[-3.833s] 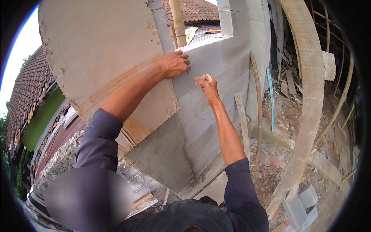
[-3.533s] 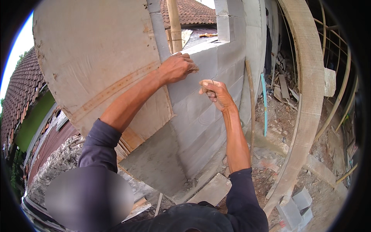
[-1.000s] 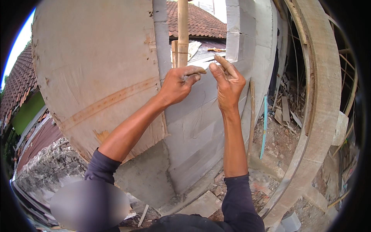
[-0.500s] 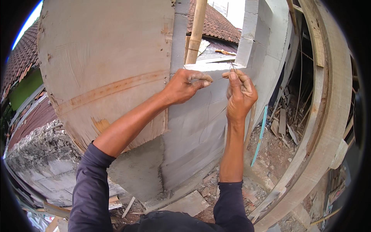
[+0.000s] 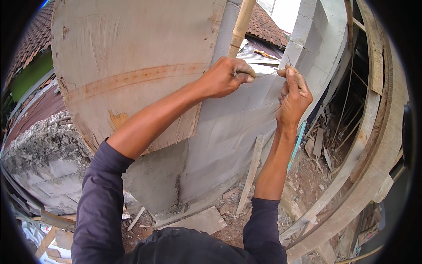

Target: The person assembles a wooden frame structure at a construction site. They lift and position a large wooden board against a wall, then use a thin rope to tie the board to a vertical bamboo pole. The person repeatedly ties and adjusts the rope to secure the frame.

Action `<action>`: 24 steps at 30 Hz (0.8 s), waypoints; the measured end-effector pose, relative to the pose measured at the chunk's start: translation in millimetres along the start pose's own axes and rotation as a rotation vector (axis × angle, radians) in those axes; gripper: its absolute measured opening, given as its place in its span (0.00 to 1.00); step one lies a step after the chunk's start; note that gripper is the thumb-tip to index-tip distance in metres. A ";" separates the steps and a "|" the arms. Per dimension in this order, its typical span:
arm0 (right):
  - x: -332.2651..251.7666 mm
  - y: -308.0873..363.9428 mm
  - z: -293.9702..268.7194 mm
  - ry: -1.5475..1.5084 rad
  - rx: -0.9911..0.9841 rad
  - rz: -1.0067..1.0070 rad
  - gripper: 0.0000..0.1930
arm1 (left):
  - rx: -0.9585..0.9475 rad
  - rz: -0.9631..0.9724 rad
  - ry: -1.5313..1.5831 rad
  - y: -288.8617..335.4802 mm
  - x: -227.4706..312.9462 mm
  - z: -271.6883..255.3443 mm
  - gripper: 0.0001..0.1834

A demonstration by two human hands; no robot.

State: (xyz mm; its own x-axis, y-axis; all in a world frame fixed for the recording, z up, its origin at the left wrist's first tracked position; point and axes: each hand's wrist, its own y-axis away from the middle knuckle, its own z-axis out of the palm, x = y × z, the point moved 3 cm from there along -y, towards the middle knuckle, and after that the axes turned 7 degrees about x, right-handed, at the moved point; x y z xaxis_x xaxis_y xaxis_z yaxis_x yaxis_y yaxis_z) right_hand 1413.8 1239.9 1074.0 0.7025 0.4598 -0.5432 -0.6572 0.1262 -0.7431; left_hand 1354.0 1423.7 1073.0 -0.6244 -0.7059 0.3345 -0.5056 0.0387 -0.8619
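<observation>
My left hand [image 5: 225, 77] and my right hand [image 5: 293, 94] are raised side by side at the top edge of a grey block wall [image 5: 233, 132]. Between them runs a thin wire or string [image 5: 266, 74], pinched in the left fingers and held by the right hand's fingertips. A bamboo pole [image 5: 240, 27] stands just behind my left hand. A large plywood sheet [image 5: 132, 66] leans against the wall on the left, under my left forearm.
Curved wooden boards [image 5: 373, 145] frame the right side. Rubble, brick pieces and wood scraps [image 5: 316, 149] lie on the dirt below. A thin wooden slat [image 5: 251, 171] and a blue rod [image 5: 295, 147] lean on the wall. A flat slab [image 5: 200, 220] lies near my feet. Tiled roofs [image 5: 263, 20] beyond.
Both hands have risen from the face of the wall to its top edge and come close together. The view has tilted, and the wire now stretches between the fingers.
</observation>
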 end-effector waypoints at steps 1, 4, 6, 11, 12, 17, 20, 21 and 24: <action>0.0 4.1 -2.1 -0.026 -0.016 0.047 0.14 | 0.009 -0.034 -0.005 0.5 0.0 0.7 0.10; -1.1 21.1 -9.8 -0.048 -0.085 0.167 0.13 | 0.039 -0.092 0.057 -2.3 -3.1 1.8 0.11; 2.6 35.0 -10.8 0.007 -0.152 0.233 0.13 | 0.047 -0.099 0.090 -4.9 -3.4 3.4 0.11; 30.4 38.2 11.5 -0.042 -0.166 0.194 0.11 | 0.059 -0.139 0.152 -3.9 0.2 5.4 0.12; 36.2 35.5 16.2 -0.043 -0.159 0.169 0.10 | 0.079 -0.153 0.151 -5.4 0.1 4.7 0.12; 54.2 27.8 23.5 -0.049 -0.033 0.064 0.07 | 0.095 -0.279 0.275 -8.0 -3.3 3.6 0.11; 47.7 30.4 21.4 -0.210 -0.063 0.184 0.09 | 0.094 -0.238 0.271 -6.0 2.6 0.5 0.08; 48.1 30.0 20.6 -0.192 -0.065 0.154 0.10 | 0.105 -0.240 0.285 -5.8 2.6 0.9 0.08; 43.7 30.9 23.7 -0.134 -0.038 0.010 0.12 | 0.117 -0.243 0.317 -5.1 0.9 1.0 0.08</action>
State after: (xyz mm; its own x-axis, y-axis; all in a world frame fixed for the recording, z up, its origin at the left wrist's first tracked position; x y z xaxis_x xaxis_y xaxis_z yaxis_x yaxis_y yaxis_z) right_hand 1417.7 1284.6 1036.5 0.6514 0.5748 -0.4953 -0.6514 0.0890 -0.7535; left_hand 1356.6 1422.2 1077.3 -0.6569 -0.4315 0.6183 -0.6010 -0.1956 -0.7749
